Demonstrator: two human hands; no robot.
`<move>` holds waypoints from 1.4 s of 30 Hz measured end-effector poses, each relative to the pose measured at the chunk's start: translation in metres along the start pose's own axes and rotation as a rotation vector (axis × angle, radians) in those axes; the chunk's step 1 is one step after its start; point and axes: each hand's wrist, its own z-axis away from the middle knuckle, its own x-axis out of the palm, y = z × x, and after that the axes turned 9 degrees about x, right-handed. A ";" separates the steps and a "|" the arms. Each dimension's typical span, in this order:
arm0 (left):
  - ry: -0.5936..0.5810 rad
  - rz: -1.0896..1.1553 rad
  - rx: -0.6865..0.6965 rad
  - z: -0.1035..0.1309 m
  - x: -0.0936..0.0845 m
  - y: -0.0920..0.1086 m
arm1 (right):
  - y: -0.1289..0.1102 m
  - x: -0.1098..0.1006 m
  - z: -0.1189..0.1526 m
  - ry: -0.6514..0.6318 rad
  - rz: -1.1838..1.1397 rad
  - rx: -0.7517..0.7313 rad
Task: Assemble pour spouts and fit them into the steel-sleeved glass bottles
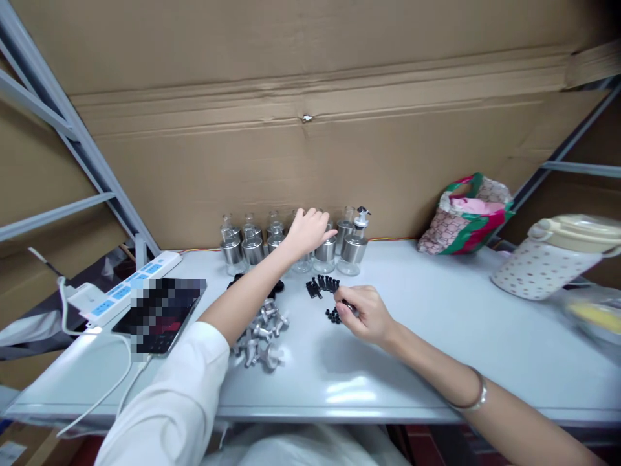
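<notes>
My left hand [310,232] reaches over the rows of glass bottles with metal sleeves; its thumb stands apart from the fingers, and I cannot see a bottle gripped in it. One bottle [353,252] at the right end has a silver and black pump top [361,217]. Above the tabletop, my right hand [366,314] is closed around a small dark, shiny piece, mostly hidden by the fingers. Beside it lie short black stems [328,283] and little black rings [332,316]. Silver metal fittings [262,333] are heaped under my left forearm, with black round pieces [277,287] behind them.
A phone [169,317] and a white power strip [133,285] with cables occupy the table's left side. At the right are a patterned bag [466,217], a dotted white jug [548,259] and a blurred bowl [599,317]. Cardboard [310,162] walls off the back.
</notes>
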 end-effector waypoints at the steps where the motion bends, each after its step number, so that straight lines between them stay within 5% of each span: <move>1: -0.008 -0.002 -0.001 -0.003 0.001 0.002 | 0.001 0.000 0.000 0.005 0.007 -0.001; 7: 0.014 0.033 0.040 -0.010 -0.018 0.006 | 0.005 0.000 0.002 0.069 -0.022 0.009; 13: 0.460 0.367 -0.038 0.006 -0.066 0.008 | 0.007 -0.005 0.004 0.307 -0.144 0.082; 18: 0.716 0.831 -0.165 0.034 -0.079 0.034 | 0.009 -0.007 -0.002 0.423 -0.149 0.094; 27: 0.565 1.439 -0.259 0.111 -0.058 0.086 | 0.014 0.004 0.003 0.322 -0.094 0.063; 34: 0.623 1.492 -0.201 0.131 -0.040 0.095 | 0.001 -0.002 0.003 0.255 -0.108 -0.037; 42: 0.538 1.483 -0.244 0.142 -0.026 0.096 | -0.006 0.000 0.003 0.088 -0.229 -0.043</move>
